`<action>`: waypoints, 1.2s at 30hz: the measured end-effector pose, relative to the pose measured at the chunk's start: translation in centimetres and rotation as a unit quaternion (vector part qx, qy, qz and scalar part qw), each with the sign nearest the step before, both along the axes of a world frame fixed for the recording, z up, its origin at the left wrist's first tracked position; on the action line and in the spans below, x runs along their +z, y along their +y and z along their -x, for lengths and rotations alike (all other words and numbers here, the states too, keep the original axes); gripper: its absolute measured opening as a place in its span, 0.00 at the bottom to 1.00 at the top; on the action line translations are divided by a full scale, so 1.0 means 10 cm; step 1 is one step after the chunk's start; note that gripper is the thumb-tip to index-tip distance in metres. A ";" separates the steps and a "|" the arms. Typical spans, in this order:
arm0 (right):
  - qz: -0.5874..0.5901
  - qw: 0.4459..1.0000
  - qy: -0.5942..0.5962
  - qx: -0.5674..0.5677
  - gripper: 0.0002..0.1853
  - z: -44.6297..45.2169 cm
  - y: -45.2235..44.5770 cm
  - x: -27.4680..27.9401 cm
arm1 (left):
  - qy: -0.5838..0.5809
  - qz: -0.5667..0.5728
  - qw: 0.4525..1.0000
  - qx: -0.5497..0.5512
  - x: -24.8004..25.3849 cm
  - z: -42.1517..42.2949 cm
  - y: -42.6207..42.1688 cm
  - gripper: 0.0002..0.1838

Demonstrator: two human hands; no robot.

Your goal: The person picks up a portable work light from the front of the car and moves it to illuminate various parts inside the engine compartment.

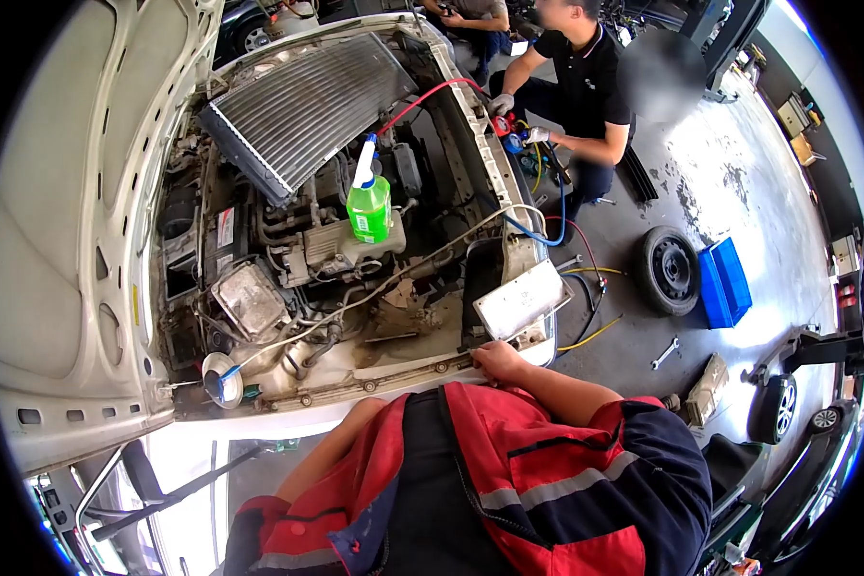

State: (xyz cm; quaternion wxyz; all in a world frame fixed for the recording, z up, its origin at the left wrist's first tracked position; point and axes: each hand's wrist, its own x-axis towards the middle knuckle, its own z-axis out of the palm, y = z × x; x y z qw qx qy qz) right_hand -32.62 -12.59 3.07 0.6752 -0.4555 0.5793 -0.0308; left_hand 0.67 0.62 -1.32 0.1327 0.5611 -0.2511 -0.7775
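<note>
Rests R hand, fingers curled, grip unclear, on bolted dirty-white metal fender edge, just beside grimy oblong white box; can't tell L hand's state, hidden nr red/navy cloth jacket.

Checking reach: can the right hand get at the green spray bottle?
Probably yes, leaning in: nothing tall seems to stand between the right hand at the car's edge and the spray bottle.
</note>
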 end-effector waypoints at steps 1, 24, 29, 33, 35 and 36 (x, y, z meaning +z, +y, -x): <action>-0.001 1.000 0.001 0.002 0.18 0.00 0.00 0.00 | 0.001 0.004 1.000 0.005 -0.04 0.01 0.01 0.11; 0.019 1.000 -0.006 0.011 0.20 0.01 0.02 -0.03 | -0.002 -0.015 1.000 0.008 0.37 0.10 -0.12 0.09; 0.022 1.000 -0.008 0.010 0.20 0.01 0.02 -0.04 | -0.023 0.046 0.998 -0.036 0.25 0.05 -0.07 0.10; 0.013 1.000 -0.003 0.004 0.20 0.01 0.01 -0.02 | -0.025 0.028 0.999 -0.021 0.10 0.02 -0.03 0.10; 0.014 1.000 -0.003 0.005 0.20 0.01 0.02 -0.03 | -0.027 0.061 0.996 -0.059 -0.12 -0.08 0.01 0.10; 0.015 1.000 -0.003 0.002 0.20 0.01 0.02 -0.01 | -0.028 0.069 0.995 -0.065 -0.14 -0.08 0.02 0.10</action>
